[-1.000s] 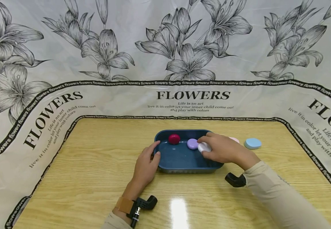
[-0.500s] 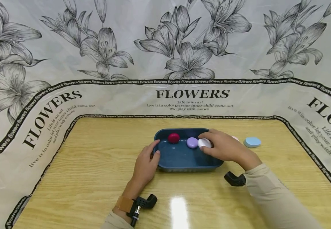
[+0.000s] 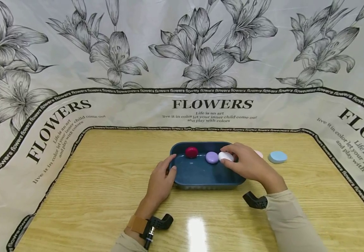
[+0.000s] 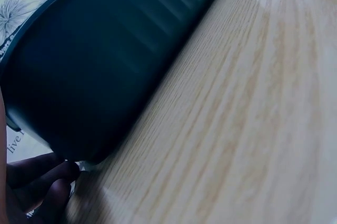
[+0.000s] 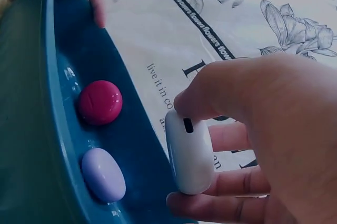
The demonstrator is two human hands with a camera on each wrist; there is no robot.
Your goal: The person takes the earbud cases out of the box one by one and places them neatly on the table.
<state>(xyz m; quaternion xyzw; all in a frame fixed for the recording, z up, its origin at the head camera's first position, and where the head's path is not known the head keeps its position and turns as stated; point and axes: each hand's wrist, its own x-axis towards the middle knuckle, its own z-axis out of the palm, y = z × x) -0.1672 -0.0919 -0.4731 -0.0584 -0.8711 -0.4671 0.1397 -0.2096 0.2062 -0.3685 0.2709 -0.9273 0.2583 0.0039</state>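
In the head view my left hand [image 3: 161, 181] grips the left end of a dark blue tub [image 3: 197, 176]. Its thumb and index finger lap over the rim, while other fingers curl low against the outer wall in the left wrist view. My right hand [image 3: 252, 164], over the tub's right side, pinches a small white rounded case [image 5: 190, 155] with a dark slot; the thumb is on one side and fingers are on the other. Inside the tub lie a glossy red rounded piece [image 3: 191, 152] and a lavender one [image 3: 211, 158], the lavender just left of the white case.
On the wooden table [image 3: 106, 196], right of the tub, sit a light blue rounded piece [image 3: 278, 157] and a pink piece [image 3: 259, 153], partly hidden behind my right hand. A flower-printed sheet [image 3: 138, 108] borders the table's back and sides.
My right hand and the white case have shifted slightly up and right over the tub, and the right forearm has swung inward. My left hand and the tub stay in place.
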